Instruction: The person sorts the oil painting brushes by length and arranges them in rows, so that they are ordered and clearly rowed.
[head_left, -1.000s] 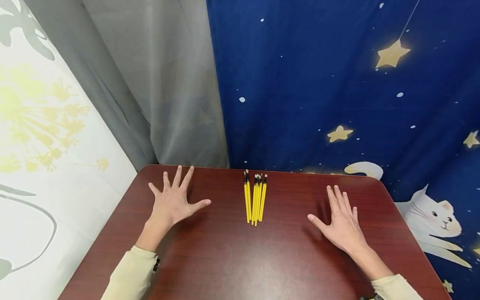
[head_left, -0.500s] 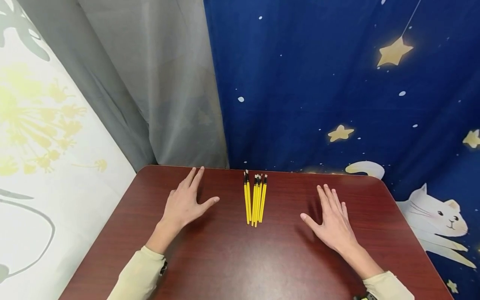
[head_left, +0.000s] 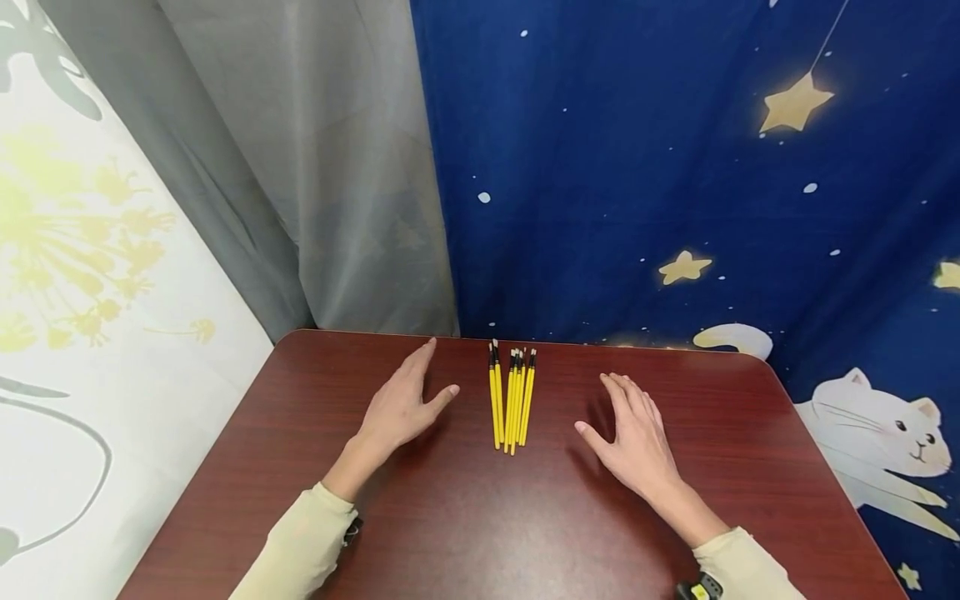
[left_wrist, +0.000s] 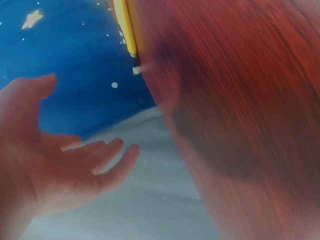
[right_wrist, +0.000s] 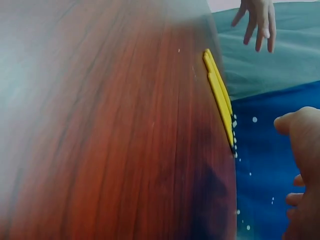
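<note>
Several yellow paintbrushes (head_left: 512, 400) with black ferrules and pale bristles lie side by side near the table's far edge, bristles pointing away from me. Two of them sit slightly apart on the left of the bunch. My left hand (head_left: 397, 408) hovers to the left of the brushes, thumb toward them, holding nothing. To their right my right hand (head_left: 633, 437) is held above the table, fingers relaxed and thumb out, also holding nothing. In the left wrist view the left hand (left_wrist: 65, 160) shows loosely bent fingers. The right wrist view catches the yellow handles (right_wrist: 218, 95) between both hands.
The dark red wooden table (head_left: 480, 525) has rounded far corners. Behind it hang a grey curtain (head_left: 367, 208) and a blue one (head_left: 585, 167) with stars and a white cat. A white patterned panel (head_left: 112, 375) stands at the left.
Both hands have moved inward toward the brushes, the left one to the right and the right one to the left. The left fingers, spread before, are now closer together. The brushes stay put.
</note>
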